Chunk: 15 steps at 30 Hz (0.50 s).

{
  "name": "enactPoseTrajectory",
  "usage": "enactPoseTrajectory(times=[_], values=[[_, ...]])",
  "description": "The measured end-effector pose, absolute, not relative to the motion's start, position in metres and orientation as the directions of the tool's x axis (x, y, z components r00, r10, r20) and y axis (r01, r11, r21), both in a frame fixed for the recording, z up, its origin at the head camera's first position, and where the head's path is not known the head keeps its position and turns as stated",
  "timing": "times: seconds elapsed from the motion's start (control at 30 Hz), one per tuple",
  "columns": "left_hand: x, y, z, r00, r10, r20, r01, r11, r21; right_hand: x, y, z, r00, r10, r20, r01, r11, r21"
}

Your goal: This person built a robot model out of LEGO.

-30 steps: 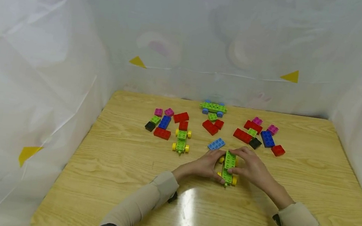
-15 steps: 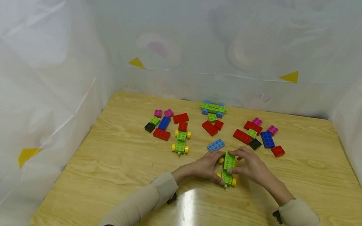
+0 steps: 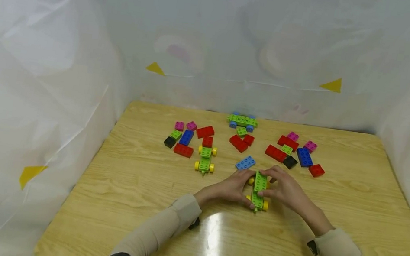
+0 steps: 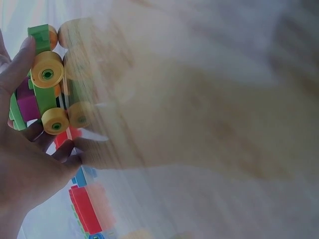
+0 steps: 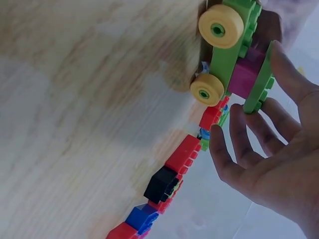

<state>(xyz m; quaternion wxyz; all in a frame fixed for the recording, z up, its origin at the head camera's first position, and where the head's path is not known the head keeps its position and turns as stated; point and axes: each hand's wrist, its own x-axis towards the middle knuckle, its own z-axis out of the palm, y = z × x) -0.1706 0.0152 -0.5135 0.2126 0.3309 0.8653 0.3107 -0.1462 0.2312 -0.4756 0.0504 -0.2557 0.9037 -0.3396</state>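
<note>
My left hand [image 3: 233, 187] grips a green toy car base [image 3: 256, 204] with yellow wheels, its thumb at the near end and its fingers at the far side. On the base sits a magenta brick [image 5: 245, 77], which shows in both wrist views. A long green plate [image 3: 260, 182] lies on top of that brick and overhangs it. My right hand [image 3: 287, 192] pinches this plate between thumb and fingertips at its two ends. The right wrist view shows the yellow wheels [image 5: 221, 26] from the side.
Left of the hands stands a second yellow-wheeled car base [image 3: 204, 165]. A light blue plate [image 3: 245, 163] lies just beyond them. Loose bricks form groups at the left, middle and right, including a dark blue brick [image 3: 305, 158]. A blue-wheeled base [image 3: 242, 120] stands at the back edge.
</note>
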Motion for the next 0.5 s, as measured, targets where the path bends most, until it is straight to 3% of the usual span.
enactPoseTrajectory(times=[0.2,0.5], values=[[-0.171,0.015,-0.512,-0.687,0.709,-0.158,0.451,0.587,0.672,-0.145,0.233,-0.478,-0.861,-0.5,0.094,-0.426,0.609,-0.669],[-0.169,0.014,-0.513,-0.695,0.702,-0.155,0.443,0.588,0.677,-0.149,0.24,-0.49,-0.875,-0.484,-0.004,-0.311,0.569,-0.761]])
